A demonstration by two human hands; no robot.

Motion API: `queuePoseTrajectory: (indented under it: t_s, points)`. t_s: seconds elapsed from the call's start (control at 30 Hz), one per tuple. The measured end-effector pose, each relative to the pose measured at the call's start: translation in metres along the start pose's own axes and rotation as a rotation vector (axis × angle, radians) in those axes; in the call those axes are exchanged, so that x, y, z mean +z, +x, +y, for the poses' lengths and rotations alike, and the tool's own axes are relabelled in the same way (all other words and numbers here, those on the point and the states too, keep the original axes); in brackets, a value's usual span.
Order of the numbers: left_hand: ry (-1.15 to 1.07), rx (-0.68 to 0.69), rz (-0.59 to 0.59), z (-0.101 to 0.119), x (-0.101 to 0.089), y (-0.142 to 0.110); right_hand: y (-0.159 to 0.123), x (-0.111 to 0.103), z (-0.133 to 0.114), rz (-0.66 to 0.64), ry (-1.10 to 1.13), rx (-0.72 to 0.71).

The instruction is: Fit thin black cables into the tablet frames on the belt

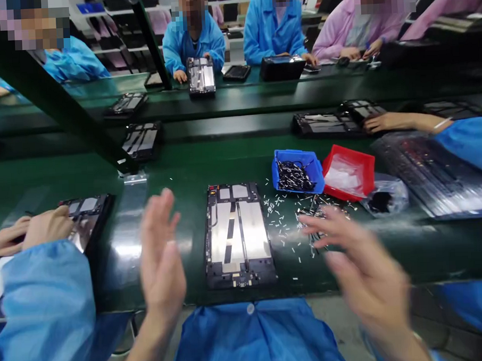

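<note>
Chassis (238, 235) — between left hand (162, 258), right hand (360, 271)

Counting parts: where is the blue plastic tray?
Head view: the blue plastic tray sits left of the red plastic tray, up-right of the black tablet frame.

- 12 o'clock: a tablet frame (238, 234) lies on the green conveyor belt (177, 172), blocking the way between the left hand (162, 258) and right hand (360, 266).
- 10 o'clock: a strip of belt leaves passage beside a second tablet frame (89, 219).
- 9 o'clock: a co-worker's hand (47, 226) closes that side.
- 1 o'clock: small white pieces (280, 221), a blue tray (298, 170) and a red tray (348, 171) crowd the belt.
- 2 o'clock: a plastic bag (383, 195) and another co-worker's forearm (398, 121) obstruct reaching.
- 11 o'clock: a green steel post (62, 108) slants across the far reach.
</note>
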State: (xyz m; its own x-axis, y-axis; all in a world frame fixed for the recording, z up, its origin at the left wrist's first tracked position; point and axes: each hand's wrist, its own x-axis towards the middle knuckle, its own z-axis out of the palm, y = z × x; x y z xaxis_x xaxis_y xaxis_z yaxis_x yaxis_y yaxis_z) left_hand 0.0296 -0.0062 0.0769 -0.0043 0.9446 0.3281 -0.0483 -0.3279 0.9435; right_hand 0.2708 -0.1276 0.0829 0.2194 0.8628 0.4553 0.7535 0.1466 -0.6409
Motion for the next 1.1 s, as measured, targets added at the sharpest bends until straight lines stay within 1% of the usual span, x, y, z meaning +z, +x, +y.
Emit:
queuePoseTrajectory:
  t_s: [0.03,0.1,0.13,0.17,0.23,0.3,0.37,0.47,0.53,0.6,0.63,0.67,0.7,0.73,0.8,0.87,0.93,1.03,1.07,1.1]
  points:
    - [0.001,-0.092,-0.04,-0.013,0.001,-0.009,-0.001,0.015,0.002,-0.047,-0.019,0.014]
    - [-0.007,-0.316,-0.121,-0.039,0.002,-0.024,-0.008,0.046,0.006,-0.119,-0.105,-0.011]
    - [-0.022,-0.404,-0.138,-0.049,0.003,-0.029,-0.013,0.06,0.008,-0.132,-0.158,-0.019]
    - [-0.048,-0.452,-0.134,-0.057,0.003,-0.034,-0.018,0.072,0.009,-0.138,-0.199,0.002]
    - [-0.087,-0.479,-0.102,-0.063,0.007,-0.04,-0.028,0.085,0.009,-0.136,-0.226,0.05]
    - [-0.109,-0.49,-0.069,-0.059,0.011,-0.046,-0.035,0.087,0.007,-0.12,-0.211,0.103]
    - [-0.113,-0.502,-0.076,-0.053,0.013,-0.055,-0.04,0.081,0.004,-0.101,-0.195,0.14]
    - [-0.101,-0.5,-0.151,-0.049,0.013,-0.069,-0.043,0.065,0.004,-0.106,-0.168,0.167]
    - [-0.071,-0.5,-0.215,-0.048,0.012,-0.071,-0.042,0.05,0.013,-0.128,-0.129,0.158]
    - [0.016,-0.448,-0.259,-0.045,0.011,-0.063,-0.036,0.033,0.028,-0.112,-0.118,0.148]
    - [0.08,-0.39,-0.277,-0.041,0.012,-0.055,-0.03,0.024,0.038,-0.079,-0.144,0.16]
    - [0.146,-0.311,-0.303,-0.037,0.014,-0.045,-0.023,0.015,0.048,-0.037,-0.187,0.192]
    - [0.206,-0.212,-0.34,-0.032,0.018,-0.033,-0.015,0.008,0.058,-0.022,-0.244,0.233]
    - [0.253,-0.106,-0.396,-0.026,0.024,-0.021,-0.005,0.001,0.067,-0.034,-0.315,0.261]
    - [0.292,0.103,-0.541,-0.016,0.042,0.002,0.016,-0.006,0.08,-0.118,-0.453,0.287]
    - [0.27,0.278,-0.707,-0.012,0.067,0.018,0.037,-0.005,0.086,-0.226,-0.583,0.313]
    - [0.219,0.38,-0.902,-0.017,0.096,0.022,0.054,0.0,0.086,-0.335,-0.714,0.311]
    - [0.201,0.419,-1.213,-0.031,0.131,0.011,0.071,0.012,0.083,-0.453,-0.839,0.248]
    - [0.207,0.415,-1.293,-0.035,0.138,0.006,0.074,0.016,0.082,-0.474,-0.854,0.227]
    - [0.199,0.394,-1.342,-0.039,0.144,0.002,0.077,0.018,0.081,-0.483,-0.86,0.215]
